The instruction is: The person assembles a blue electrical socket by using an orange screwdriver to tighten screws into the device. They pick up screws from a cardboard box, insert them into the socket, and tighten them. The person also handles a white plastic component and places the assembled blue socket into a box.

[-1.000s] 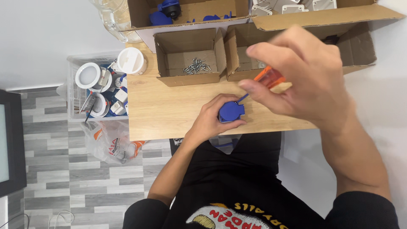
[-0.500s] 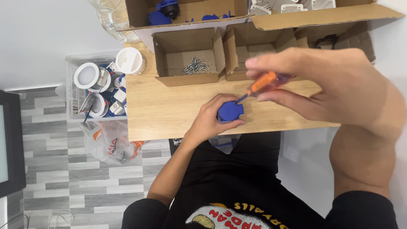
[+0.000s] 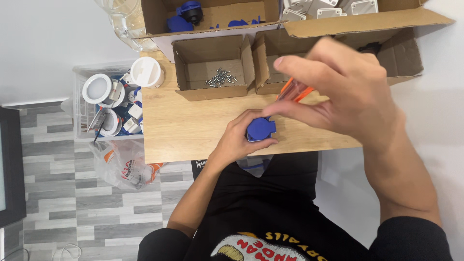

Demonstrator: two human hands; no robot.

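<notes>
My left hand point(image 3: 238, 140) grips a round blue plastic socket part point(image 3: 260, 129) against the front of the wooden table point(image 3: 183, 130). My right hand point(image 3: 348, 92) hovers close to the camera above and right of it, fingers wrapped around an orange-handled screwdriver point(image 3: 295, 90). The screwdriver slants down toward the blue part; its tip is hidden behind my fingers.
A small cardboard box point(image 3: 215, 67) holds several loose screws point(image 3: 221, 77). A second small box point(image 3: 275, 63) stands beside it. A larger carton point(image 3: 208, 14) at the back holds blue parts. A clear bin point(image 3: 108, 104) with white round fittings and a plastic bag point(image 3: 123, 164) sit left of the table.
My right hand has lifted and swung closer to the camera with the screwdriver, and now covers more of it. My left hand and the blue part have stayed put.
</notes>
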